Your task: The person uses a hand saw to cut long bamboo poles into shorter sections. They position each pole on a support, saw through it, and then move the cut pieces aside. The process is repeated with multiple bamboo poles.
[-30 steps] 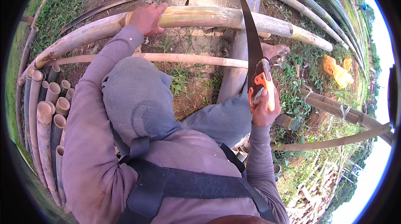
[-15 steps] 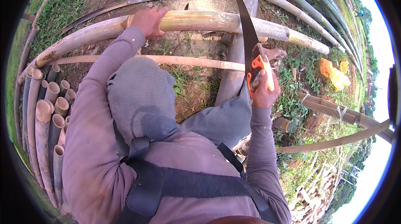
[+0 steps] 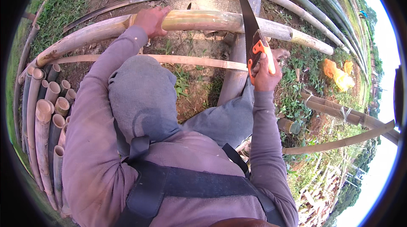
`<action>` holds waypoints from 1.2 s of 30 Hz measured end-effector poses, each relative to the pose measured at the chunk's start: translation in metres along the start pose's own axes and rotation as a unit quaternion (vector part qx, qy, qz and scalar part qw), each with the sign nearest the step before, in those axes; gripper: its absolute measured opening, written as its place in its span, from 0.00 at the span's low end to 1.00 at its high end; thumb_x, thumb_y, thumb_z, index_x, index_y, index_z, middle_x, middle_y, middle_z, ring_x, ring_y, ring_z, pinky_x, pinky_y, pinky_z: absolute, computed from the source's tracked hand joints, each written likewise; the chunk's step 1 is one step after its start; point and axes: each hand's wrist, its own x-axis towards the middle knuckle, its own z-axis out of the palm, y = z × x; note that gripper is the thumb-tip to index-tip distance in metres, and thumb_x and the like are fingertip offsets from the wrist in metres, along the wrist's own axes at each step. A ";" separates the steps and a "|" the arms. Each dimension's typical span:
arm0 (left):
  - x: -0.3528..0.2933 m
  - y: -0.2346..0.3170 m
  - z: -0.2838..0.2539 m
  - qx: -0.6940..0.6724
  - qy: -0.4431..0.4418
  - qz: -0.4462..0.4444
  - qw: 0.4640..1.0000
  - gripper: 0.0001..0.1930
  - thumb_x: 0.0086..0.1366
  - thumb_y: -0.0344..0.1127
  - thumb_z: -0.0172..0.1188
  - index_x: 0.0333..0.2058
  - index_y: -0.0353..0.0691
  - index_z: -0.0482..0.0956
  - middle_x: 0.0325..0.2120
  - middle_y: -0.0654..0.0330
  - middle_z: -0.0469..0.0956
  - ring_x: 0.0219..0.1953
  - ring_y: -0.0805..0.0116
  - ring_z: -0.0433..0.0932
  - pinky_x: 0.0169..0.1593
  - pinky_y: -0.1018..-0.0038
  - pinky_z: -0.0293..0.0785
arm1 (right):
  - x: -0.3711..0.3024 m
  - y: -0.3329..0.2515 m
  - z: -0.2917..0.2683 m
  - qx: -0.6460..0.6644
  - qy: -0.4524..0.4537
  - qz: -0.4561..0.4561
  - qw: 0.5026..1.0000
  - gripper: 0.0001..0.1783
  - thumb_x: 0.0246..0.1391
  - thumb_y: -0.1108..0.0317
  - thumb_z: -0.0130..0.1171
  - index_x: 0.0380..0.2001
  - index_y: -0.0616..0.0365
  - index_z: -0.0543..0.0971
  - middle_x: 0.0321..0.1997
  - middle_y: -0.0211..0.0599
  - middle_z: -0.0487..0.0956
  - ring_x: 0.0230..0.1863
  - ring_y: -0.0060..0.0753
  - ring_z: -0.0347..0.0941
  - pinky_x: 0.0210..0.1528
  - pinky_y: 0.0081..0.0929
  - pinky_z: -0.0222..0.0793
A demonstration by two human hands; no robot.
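A long thick bamboo pole [image 3: 220, 21] lies across the ground in front of me, raised on another pole. My left hand [image 3: 150, 19] grips its top near the middle-left. My right hand [image 3: 265, 72] is shut on the orange handle of a hand saw [image 3: 250, 30]. The dark toothed blade points up and away and crosses the pole's right part. My knees in grey trousers fill the middle of the view.
A thin split bamboo strip [image 3: 169, 59] lies below the pole. Several cut bamboo tubes [image 3: 46, 117] are stacked at the left. More poles [image 3: 313, 11] lie at the upper right, a yellow cloth [image 3: 337, 72] on the grass, tied poles [image 3: 339, 110] at the right.
The saw and my right hand have shifted slightly up and away along the pole. My left hand stays on the pole.
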 end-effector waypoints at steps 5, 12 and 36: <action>-0.003 -0.002 0.005 -0.029 -0.032 -0.024 0.999 0.49 0.50 0.50 0.79 0.69 0.51 0.66 0.56 0.53 0.78 0.58 0.51 0.79 0.61 0.56 0.75 | -0.132 -0.029 -0.077 0.016 -0.025 0.053 0.998 0.22 0.71 0.67 0.59 0.61 0.69 0.76 0.33 0.32 0.81 0.20 0.12 0.68 0.21 0.13 0.61; 0.004 0.003 0.009 -0.010 0.034 0.005 0.999 0.48 0.50 0.49 0.79 0.69 0.51 0.67 0.56 0.53 0.78 0.57 0.52 0.80 0.58 0.56 0.78 | 0.006 0.029 0.002 -0.009 0.022 -0.032 0.999 0.15 0.68 0.67 0.65 0.49 0.68 0.83 0.27 0.25 0.79 0.27 0.14 0.69 0.29 0.18 0.67; 0.000 0.000 0.010 -0.004 0.024 0.004 1.000 0.44 0.50 0.53 0.79 0.64 0.48 0.70 0.49 0.52 0.82 0.50 0.51 0.84 0.53 0.55 0.81 | 0.011 0.015 0.019 0.107 -0.027 -0.079 0.991 0.21 0.70 0.61 0.64 0.56 0.65 0.76 0.25 0.24 0.77 0.22 0.13 0.71 0.22 0.17 0.66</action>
